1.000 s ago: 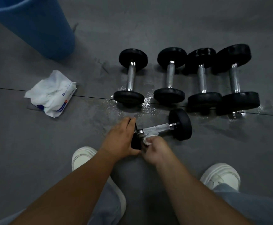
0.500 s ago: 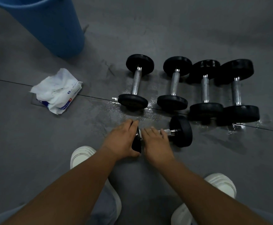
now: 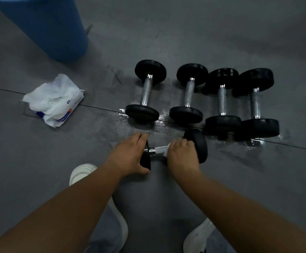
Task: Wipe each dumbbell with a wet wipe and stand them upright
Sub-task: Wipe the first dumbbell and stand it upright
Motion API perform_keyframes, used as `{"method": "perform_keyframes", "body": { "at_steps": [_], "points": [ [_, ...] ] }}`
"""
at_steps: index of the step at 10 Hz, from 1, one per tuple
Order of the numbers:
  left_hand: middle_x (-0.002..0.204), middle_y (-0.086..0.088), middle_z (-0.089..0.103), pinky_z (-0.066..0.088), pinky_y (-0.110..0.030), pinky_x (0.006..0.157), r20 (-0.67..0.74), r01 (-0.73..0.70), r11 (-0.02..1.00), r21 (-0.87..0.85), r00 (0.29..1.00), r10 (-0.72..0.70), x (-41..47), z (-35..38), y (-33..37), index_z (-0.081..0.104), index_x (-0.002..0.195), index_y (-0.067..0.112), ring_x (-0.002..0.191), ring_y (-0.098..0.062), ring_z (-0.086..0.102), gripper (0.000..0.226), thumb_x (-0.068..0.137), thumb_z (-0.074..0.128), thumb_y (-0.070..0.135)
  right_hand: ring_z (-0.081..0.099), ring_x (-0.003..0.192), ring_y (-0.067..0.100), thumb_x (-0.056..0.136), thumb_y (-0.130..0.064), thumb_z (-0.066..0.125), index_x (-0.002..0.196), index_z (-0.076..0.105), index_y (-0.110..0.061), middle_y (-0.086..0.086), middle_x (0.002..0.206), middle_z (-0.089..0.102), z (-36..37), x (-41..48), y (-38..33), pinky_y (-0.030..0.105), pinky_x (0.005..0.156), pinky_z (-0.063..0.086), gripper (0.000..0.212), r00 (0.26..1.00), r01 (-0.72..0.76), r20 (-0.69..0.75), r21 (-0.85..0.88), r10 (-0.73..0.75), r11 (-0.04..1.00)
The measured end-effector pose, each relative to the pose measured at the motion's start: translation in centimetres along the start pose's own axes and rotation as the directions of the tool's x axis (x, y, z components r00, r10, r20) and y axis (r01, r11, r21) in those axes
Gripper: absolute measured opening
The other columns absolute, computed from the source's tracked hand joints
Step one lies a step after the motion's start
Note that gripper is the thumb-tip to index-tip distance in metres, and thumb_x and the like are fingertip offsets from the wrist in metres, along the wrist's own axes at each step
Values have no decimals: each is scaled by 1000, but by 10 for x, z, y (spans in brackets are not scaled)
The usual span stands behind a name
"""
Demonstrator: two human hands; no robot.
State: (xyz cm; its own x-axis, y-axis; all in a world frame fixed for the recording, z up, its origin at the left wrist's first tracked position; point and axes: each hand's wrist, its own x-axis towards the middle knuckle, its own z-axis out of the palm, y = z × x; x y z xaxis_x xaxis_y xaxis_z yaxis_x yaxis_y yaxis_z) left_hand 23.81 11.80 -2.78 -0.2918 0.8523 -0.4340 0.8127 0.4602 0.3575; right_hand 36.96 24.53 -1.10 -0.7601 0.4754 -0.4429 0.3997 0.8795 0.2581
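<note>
A black dumbbell (image 3: 198,145) with a chrome handle lies on its side on the grey floor in front of me. My left hand (image 3: 128,156) grips its left weight plate. My right hand (image 3: 182,155) presses a white wet wipe (image 3: 160,149) around the handle, close to the right plate. Behind it, several more black dumbbells lie in a row: the leftmost dumbbell (image 3: 147,90), a second dumbbell (image 3: 188,94), a third dumbbell (image 3: 222,99) and the rightmost dumbbell (image 3: 256,102).
A pack of wet wipes (image 3: 55,100) with a loose wipe on top lies on the floor at the left. A blue bucket (image 3: 44,24) stands at the back left. Wet patches (image 3: 254,143) shine around the dumbbells. My white shoes (image 3: 84,171) are below.
My right hand has slid with the wipe along the handle from the left end toward the right plate. The left hand stays on the left plate.
</note>
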Motion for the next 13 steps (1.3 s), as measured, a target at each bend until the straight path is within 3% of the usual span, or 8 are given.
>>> {"method": "perform_keyframes", "body": {
  "at_steps": [1, 4, 5, 9, 10, 11, 12, 13],
  "points": [
    [146, -5, 33, 47, -39, 99, 6, -7, 1000, -14, 1000, 7, 1, 1, -2, 19, 151, 15, 124, -26, 48, 126, 53, 81, 64, 50, 105, 31, 97, -11, 32, 122, 55, -6, 14, 119, 51, -17, 0, -21, 36, 81, 40, 34, 986, 153, 62, 1, -153, 988],
    [151, -7, 30, 42, -38, 102, 19, -4, 1000, -16, 1000, 4, 1, -6, 2, 22, 152, 12, 129, -28, 46, 126, 54, 82, 63, 59, 113, 28, 96, -7, 37, 122, 57, -9, 11, 122, 61, -14, -4, 4, 34, 84, 48, 33, 945, -116, 327, 256, 27, 960],
    [151, -7, 31, 45, -39, 102, 25, 3, 1000, -29, 1000, -3, 3, -7, 1, 23, 151, 12, 128, -29, 47, 126, 52, 83, 63, 60, 108, 32, 94, -8, 39, 119, 55, -9, 12, 118, 59, -19, 1, 0, 38, 79, 50, 29, 984, -50, 180, 315, -8, 948],
    [148, -7, 34, 45, -40, 102, 30, -8, 1000, -15, 1000, 8, 5, -9, -2, 23, 150, 12, 125, -30, 50, 126, 52, 82, 66, 44, 113, 33, 98, -16, 30, 136, 43, 1, 22, 132, 39, -1, 14, 10, 33, 82, 39, 44, 998, 42, 56, -329, -25, 943],
    [150, -8, 31, 42, -40, 106, 48, -17, 1000, -23, 999, 18, 3, -8, 0, 20, 152, 12, 129, -29, 46, 128, 53, 82, 66, 45, 111, 31, 98, -15, 31, 132, 47, -2, 16, 124, 44, 1, 3, 10, 33, 83, 39, 40, 989, 64, 148, -287, -22, 956],
    [152, -8, 28, 39, -40, 109, 53, -42, 999, -13, 998, 43, 2, -10, 0, 18, 153, 12, 132, -29, 42, 128, 55, 83, 63, 52, 106, 33, 91, -7, 45, 114, 61, -4, 16, 116, 52, -16, -2, 23, 36, 80, 45, 27, 985, 58, 152, 151, -81, 987],
    [151, -6, 30, 41, -38, 107, 63, -36, 999, 1, 997, 36, 5, -13, -1, 19, 152, 14, 131, -27, 43, 128, 53, 82, 66, 62, 89, 31, 83, -9, 55, 84, 64, -8, 15, 92, 65, 1, -19, 15, 33, 76, 48, 10, 925, -366, 346, 699, 158, 615],
    [152, -5, 29, 40, -37, 108, 59, -24, 1000, -2, 998, 24, 4, -10, -1, 18, 152, 15, 134, -26, 42, 129, 53, 81, 68, 59, 74, 25, 87, -2, 47, 81, 58, -7, 13, 77, 60, 29, -30, -7, 37, 78, 52, 14, 592, -536, 794, 516, 138, -668]
  ]
}}
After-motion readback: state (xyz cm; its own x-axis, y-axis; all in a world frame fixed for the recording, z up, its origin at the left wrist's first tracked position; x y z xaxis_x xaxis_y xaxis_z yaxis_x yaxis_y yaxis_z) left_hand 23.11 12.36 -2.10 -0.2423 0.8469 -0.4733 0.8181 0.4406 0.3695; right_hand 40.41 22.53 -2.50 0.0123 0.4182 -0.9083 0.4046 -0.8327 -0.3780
